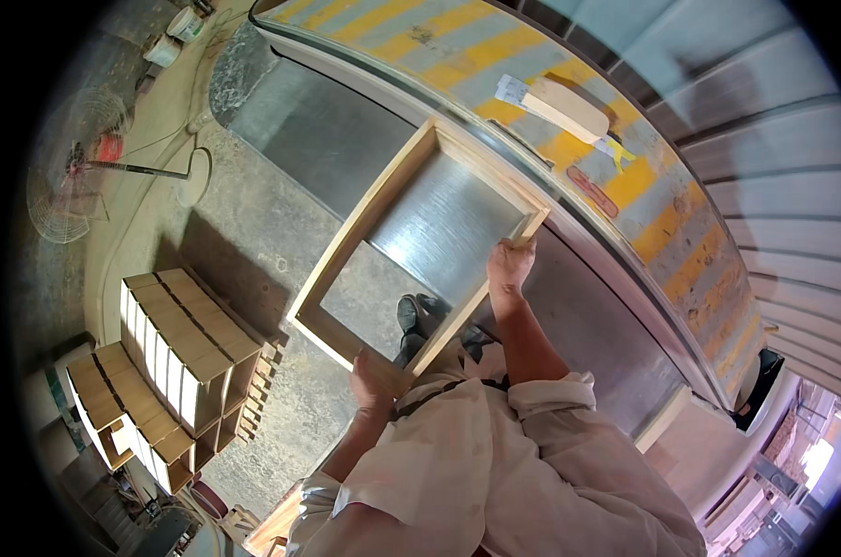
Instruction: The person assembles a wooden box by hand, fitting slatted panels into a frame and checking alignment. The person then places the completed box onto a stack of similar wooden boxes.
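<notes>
A rectangular wooden frame (pixel 363 209), open through its middle, is held tilted in front of my body. My left hand (pixel 372 382) is closed around its near left side, close to the lower corner. Further up on the right, my right hand (pixel 511 267) grips the opposite side near the upper right corner. Through the opening a metal plate, the concrete floor and my dark shoes (pixel 409 316) show. The frame's far end lies over the edge of a long machine (pixel 383 88) with a yellow and grey striped top; whether they touch I cannot tell.
On the striped top lie a flat wooden piece (pixel 569 110) and a reddish strip (pixel 592 190). At the left, wooden boxes (pixel 183 325) stand stacked on a pallet (pixel 258 395). Beyond are a standing fan (pixel 77 167) and white buckets (pixel 163 50). Ribbed panels (pixel 792 176) rise at the right.
</notes>
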### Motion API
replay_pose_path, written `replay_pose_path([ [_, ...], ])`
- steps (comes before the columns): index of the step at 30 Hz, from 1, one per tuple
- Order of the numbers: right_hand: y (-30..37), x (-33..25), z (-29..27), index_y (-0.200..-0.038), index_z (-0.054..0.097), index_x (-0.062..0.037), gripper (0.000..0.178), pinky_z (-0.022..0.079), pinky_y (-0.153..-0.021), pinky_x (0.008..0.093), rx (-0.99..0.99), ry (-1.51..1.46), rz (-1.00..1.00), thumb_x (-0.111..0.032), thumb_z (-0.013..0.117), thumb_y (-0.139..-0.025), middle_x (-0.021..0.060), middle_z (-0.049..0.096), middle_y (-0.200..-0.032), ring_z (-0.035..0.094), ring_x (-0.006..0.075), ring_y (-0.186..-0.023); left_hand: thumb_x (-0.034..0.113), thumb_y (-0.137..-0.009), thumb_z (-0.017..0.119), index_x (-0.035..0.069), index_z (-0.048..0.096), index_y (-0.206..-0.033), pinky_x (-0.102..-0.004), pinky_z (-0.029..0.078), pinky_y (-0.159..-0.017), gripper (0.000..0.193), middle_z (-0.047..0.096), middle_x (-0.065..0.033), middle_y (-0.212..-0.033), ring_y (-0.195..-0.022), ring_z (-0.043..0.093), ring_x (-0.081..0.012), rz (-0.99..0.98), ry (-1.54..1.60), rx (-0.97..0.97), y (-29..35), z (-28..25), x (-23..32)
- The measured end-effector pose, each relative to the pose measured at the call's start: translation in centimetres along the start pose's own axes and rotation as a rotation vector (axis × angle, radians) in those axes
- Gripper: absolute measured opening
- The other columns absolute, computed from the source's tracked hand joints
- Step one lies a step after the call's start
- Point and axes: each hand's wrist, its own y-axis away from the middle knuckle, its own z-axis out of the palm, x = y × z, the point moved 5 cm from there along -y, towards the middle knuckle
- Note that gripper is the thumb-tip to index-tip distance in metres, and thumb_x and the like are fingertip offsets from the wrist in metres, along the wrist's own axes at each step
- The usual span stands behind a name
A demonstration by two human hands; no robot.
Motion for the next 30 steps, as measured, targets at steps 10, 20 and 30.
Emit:
replay_pose_path([
  [10,-0.3,1.6,-2.7,-0.128,0.043,0.0098,0.052,0.048,-0.087,0.0470,-0.003,-0.001,-0.007,-0.005,0.048,-0.079,0.0324,0.060,-0.108,0.060,0.0459,-0.099,0.041,-0.086,0.059,0.004,0.055,-0.105,-0.0387,0.047,-0.083,0.042,0.055,-0.0090,-0.095,-0.092,0.056,-0.0240,-0.045,0.056,-0.020,2.5,1.1,-1.7],
  [20,-0.1,1.6,-2.9,-0.127,0.044,0.0085,0.050,0.048,-0.086,0.0477,0.017,-0.018,0.008,-0.005,0.047,-0.079,0.0318,0.060,-0.106,0.060,0.0468,-0.098,0.037,-0.086,0.060,0.003,0.062,-0.093,-0.0359,0.046,-0.071,0.034,0.056,-0.0064,-0.082,-0.078,0.057,-0.0213,0.061,0.090,0.113,2.3,0.8,-2.3],
  [30,-0.1,1.3,-2.9,-0.122,0.046,0.0064,0.045,0.046,-0.087,0.0494,0.010,-0.021,0.041,-0.004,0.047,-0.078,0.0310,0.060,-0.107,0.059,0.0469,-0.099,0.038,-0.084,0.062,0.002,0.061,-0.094,-0.0346,0.046,-0.069,0.038,0.057,-0.0070,-0.083,-0.079,0.057,-0.0205,0.086,0.094,0.079,3.1,1.3,-1.8],
])
